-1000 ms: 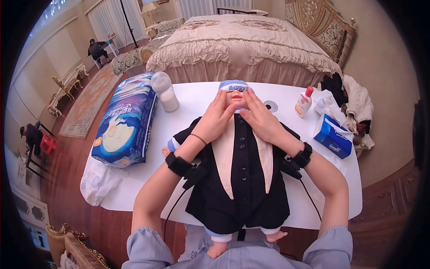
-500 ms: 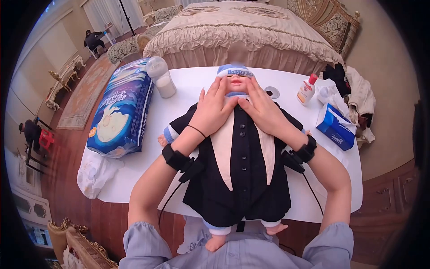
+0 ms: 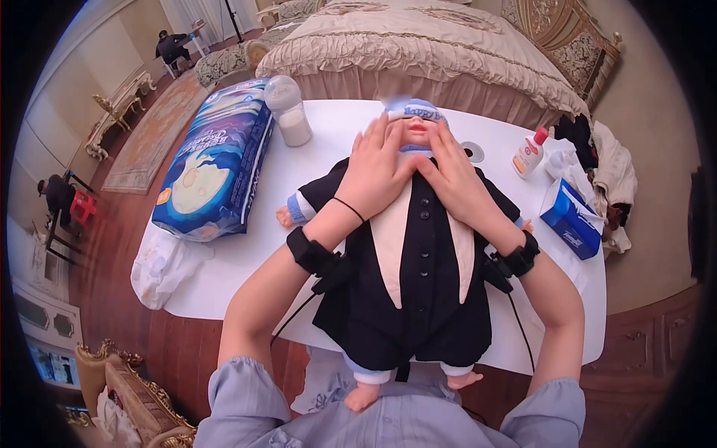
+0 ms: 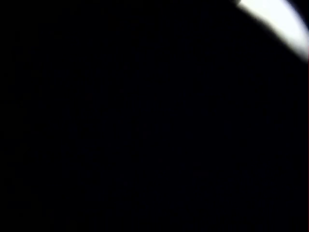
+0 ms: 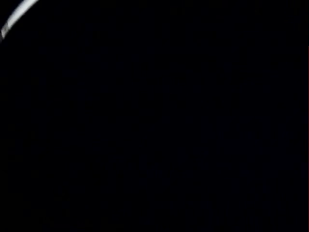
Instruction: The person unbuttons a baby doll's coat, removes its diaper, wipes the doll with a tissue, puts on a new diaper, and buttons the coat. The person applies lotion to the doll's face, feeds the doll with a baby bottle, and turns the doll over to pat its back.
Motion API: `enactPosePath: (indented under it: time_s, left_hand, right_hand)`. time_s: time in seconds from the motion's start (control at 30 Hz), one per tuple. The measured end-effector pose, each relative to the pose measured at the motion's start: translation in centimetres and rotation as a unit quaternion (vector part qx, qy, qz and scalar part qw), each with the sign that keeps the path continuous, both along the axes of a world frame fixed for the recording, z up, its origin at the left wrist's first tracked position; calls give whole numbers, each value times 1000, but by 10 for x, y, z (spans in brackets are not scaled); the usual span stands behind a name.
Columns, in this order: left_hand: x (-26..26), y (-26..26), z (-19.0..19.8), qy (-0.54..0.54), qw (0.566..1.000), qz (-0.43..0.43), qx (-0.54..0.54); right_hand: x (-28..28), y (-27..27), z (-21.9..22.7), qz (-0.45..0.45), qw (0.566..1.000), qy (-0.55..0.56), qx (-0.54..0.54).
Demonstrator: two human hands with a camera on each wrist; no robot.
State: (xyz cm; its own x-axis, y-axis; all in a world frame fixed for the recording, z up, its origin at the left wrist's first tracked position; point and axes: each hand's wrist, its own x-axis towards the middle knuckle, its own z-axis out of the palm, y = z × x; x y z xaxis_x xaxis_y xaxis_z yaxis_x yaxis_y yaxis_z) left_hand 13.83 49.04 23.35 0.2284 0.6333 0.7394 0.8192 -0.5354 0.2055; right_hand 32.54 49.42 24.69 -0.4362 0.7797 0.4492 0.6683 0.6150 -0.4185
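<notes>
A baby doll (image 3: 423, 246) in a black suit with cream lapels lies on its back, feet toward the person. It wears a blue and white knit cap (image 3: 423, 110) with lettering. My left hand (image 3: 375, 170) rests on the doll's upper chest, fingers extended up beside the left side of its face. On the other side my right hand (image 3: 461, 179) lies likewise, its straight fingertips at the cheek. The two thumbs nearly meet below the chin. Both wrist views are almost wholly dark, with only a bright sliver in a corner.
On the white table (image 3: 246, 291) stand a blue diaper pack (image 3: 213, 168) and a baby bottle (image 3: 289, 112) at left. A crumpled white cloth (image 3: 168, 269) lies near the left edge. At right are a red-capped lotion bottle (image 3: 529, 154) and a blue tissue pack (image 3: 571, 218). A bed (image 3: 418, 60) stands behind.
The hands have slid from over the doll's face down to its cheeks and chest, uncovering more of the face. The head view has shifted, so the scene sits differently in frame.
</notes>
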Motion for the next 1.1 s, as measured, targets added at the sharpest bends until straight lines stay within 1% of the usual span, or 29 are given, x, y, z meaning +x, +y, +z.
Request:
enactPosePath:
  time_s: [0.03, 0.07, 0.1, 0.13, 0.17, 0.2, 0.23, 0.27, 0.33, 0.37, 0.4, 0.43, 0.47, 0.5, 0.53, 0.6, 0.63, 0.67, 0.7, 0.73, 0.77, 0.83, 0.87, 0.9, 0.93, 1.0, 1.03, 1.07, 1.1]
  left_hand:
    - [-5, -4, 3, 0, 1000, 3, 0]
    - [-11, -11, 8, -17, 991, -16, -134]
    - [-19, -16, 12, -33, 963, -34, -266]
    - [-28, -11, 11, -122, 937, -42, -325]
    - [-41, -2, 4, -163, 965, -13, -206]
    - [-58, 10, 0, -200, 976, 15, -83]
    - [-79, 23, 7, -141, 981, 123, 52]
    - [-98, 34, 14, -161, 970, 166, 81]
    - [-124, 62, 16, -138, 939, 277, 150]
    - [-131, 71, 14, -138, 939, 276, 152]
    - [-137, 79, 12, -171, 945, 255, 113]
    - [-142, 86, 10, -203, 948, 232, 73]
    - [-144, 92, 8, -228, 941, 250, 31]
    - [-149, 99, 3, -227, 941, 247, 30]
    - [-157, 110, -7, -251, 939, 230, 36]
    - [-161, 115, -9, -275, 938, 207, 40]
    - [-160, 111, -7, -312, 929, 200, -7]
    - [-157, 107, -5, -348, 916, 192, -55]
    - [-155, 106, -2, -347, 918, 184, -56]
    - [-157, 106, -1, -340, 922, 187, -14]
    - [-146, 92, 12, -332, 924, 190, 28]
    - [-123, 58, 42, -331, 927, 174, 34]
    - [-114, 42, 57, -367, 927, 67, 31]
    - [-104, 25, 71, -398, 916, -40, 27]
    - [-90, 1, 85, -394, 918, -40, 26]
    - [-59, -47, 107, -400, 903, -148, -46]
    - [-45, -69, 112, -398, 904, -151, -49]
    - [-31, -90, 115, -394, 899, -175, -79]
    - [-20, -109, 115, -391, 892, -198, -110]
  right_hand:
    - [2, -2, 1, 3, 1000, 0, 0]
    - [5, -8, 2, -11, 999, 22, -48]
    - [9, -14, 3, -25, 994, 43, -96]
    - [14, -19, 4, -24, 994, 44, -96]
    - [20, -23, 5, -22, 994, 34, -103]
    - [25, -27, 7, -20, 994, 24, -109]
    - [29, -31, 9, -21, 993, 26, -110]
    - [32, -34, 11, -13, 994, 36, -107]
    - [36, -41, 16, -8, 994, 46, -100]
    - [35, -45, 18, 5, 992, 81, -96]
    - [33, -48, 20, 19, 989, 117, -91]
    - [31, -51, 21, 18, 989, 118, -89]
    - [30, -54, 22, 24, 988, 131, -80]
    - [29, -56, 23, 31, 987, 143, -72]
    - [28, -56, 23, 27, 987, 144, -71]
    - [27, -58, 23, 23, 988, 143, -46]
    - [26, -58, 23, 17, 988, 144, -44]
    - [25, -59, 22, 30, 984, 170, -50]
    - [25, -59, 21, 42, 978, 197, -56]
    - [25, -60, 21, 42, 977, 201, -57]
    - [24, -62, 24, 36, 977, 204, -57]
    - [17, -66, 36, 54, 989, 137, 2]
    - [12, -69, 44, 52, 989, 141, 0]
    - [5, -73, 53, 83, 985, 145, -36]
    - [-2, -76, 58, 114, 980, 148, -71]
    - [-19, -83, 61, 132, 971, 182, -79]
    - [-26, -88, 62, 149, 962, 211, -87]
    - [-31, -93, 62, 161, 959, 231, -42]
    - [-32, -100, 63, 155, 959, 233, -42]
